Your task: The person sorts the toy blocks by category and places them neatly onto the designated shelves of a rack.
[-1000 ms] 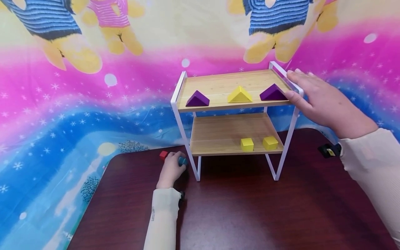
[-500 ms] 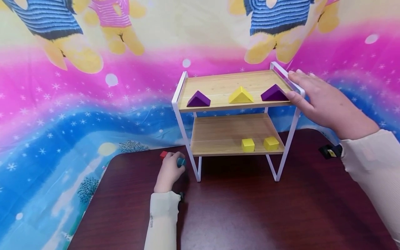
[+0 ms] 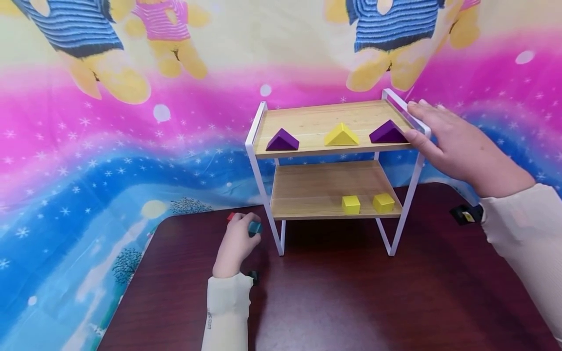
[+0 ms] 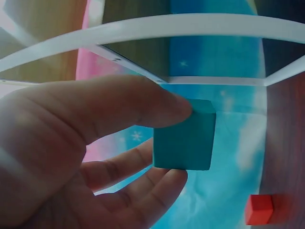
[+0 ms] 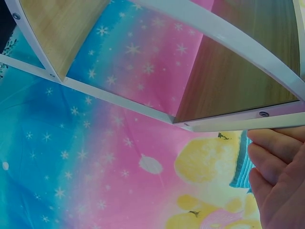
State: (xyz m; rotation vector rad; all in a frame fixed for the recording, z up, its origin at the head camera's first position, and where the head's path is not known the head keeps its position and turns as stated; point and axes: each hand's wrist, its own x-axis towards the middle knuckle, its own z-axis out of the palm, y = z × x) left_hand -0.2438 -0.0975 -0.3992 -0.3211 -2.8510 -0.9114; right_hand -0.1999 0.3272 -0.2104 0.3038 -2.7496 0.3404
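My left hand (image 3: 234, 243) pinches a teal cube (image 4: 185, 140) between thumb and fingers, beside the left legs of a two-tier shelf (image 3: 316, 114). In the left wrist view the cube appears raised off the table. A red cube (image 4: 259, 210) lies on the table behind that hand, mostly covered by it in the head view. My right hand (image 3: 465, 146) rests with straight fingers on the shelf's right top rail. Along the upper board's front stand a purple triangular block (image 3: 282, 140), a yellow triangular block (image 3: 341, 135) and another purple triangular block (image 3: 389, 131).
Two yellow cubes (image 3: 351, 204) sit toward the right front of the lower board. White metal frames (image 3: 263, 195) bound the shelf on both sides. A printed cloth (image 3: 210, 112) hangs behind the dark wooden table (image 3: 333, 297).
My left hand has drawn the teal cube slightly left, away from the shelf leg, and now covers more of the red cube. The right hand stays on the rail.
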